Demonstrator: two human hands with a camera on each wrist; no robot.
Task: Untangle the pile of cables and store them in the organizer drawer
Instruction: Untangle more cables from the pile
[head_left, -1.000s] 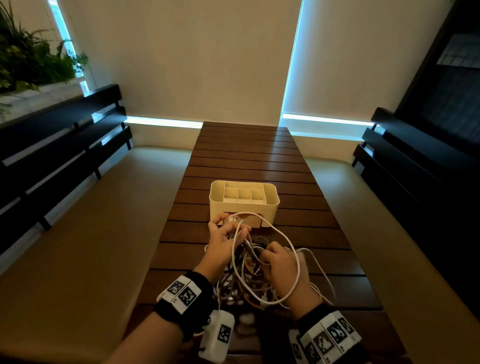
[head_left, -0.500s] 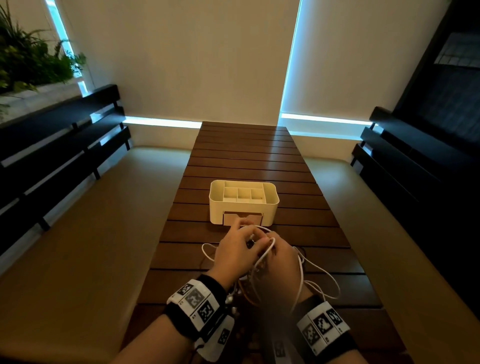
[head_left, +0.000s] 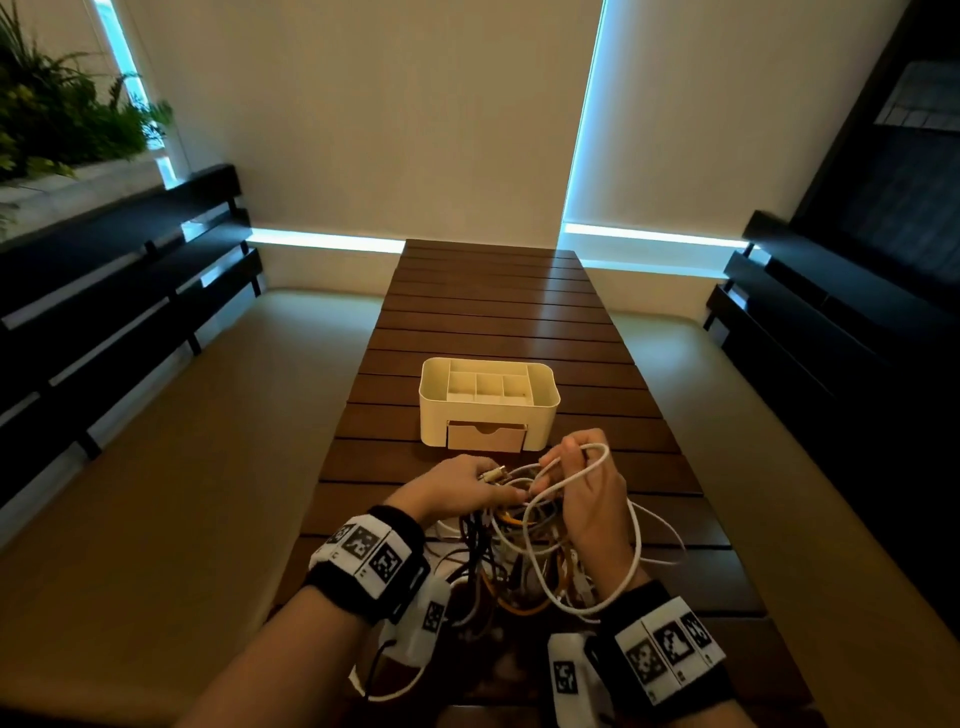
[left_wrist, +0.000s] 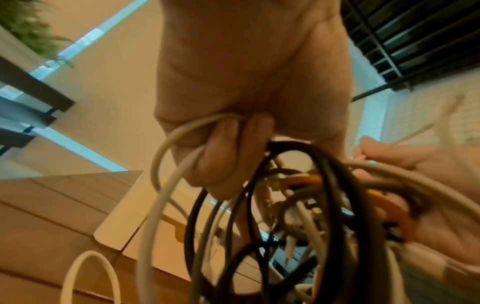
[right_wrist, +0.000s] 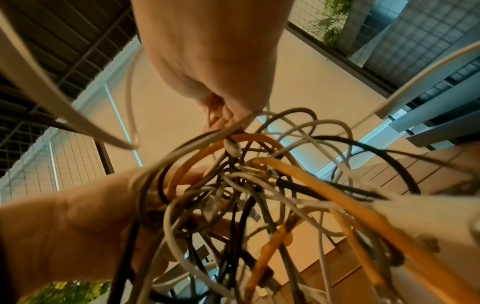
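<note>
Item 1: tangled pile of white, black & orange cables (head_left: 524, 561), lying on the near end of the dark brown slatted wooden table (head_left: 488, 301), between the two wrists; upper part lifted off the slats by both hands.

Item 2: left hand (head_left: 452, 488), back up, fingers curled round a grey-white cable loop (left_wrist: 166, 148) per left wrist view; fingertips also pinch a small metal-tipped plug (head_left: 491, 474) at the top of the pile.

Item 3: right hand (head_left: 587, 493), raised a bit higher than the left, fingers bent & pressed together, pinching a thick white cable (head_left: 592, 462). That cable arcs over the fingers, runs down both sides of the hand & loops round the wrist area.

Item 4: cream plastic desk organizer w/ open top compartments (head_left: 488, 400), standing on the table just beyond the hands, apart from the cables. Its small front drawer w/ notch pull (head_left: 487, 435) is closed. Compartments look bare.

Item 5: black wristbands w/ white square-code tags (head_left: 363, 561) on both forearms.

Surroundings: beige cushioned benches (head_left: 156, 493) either side of table, dark slatted backrests (head_left: 104, 291), green plants (head_left: 57, 114) upper left, pale roller blinds (head_left: 395, 119) behind.
</note>
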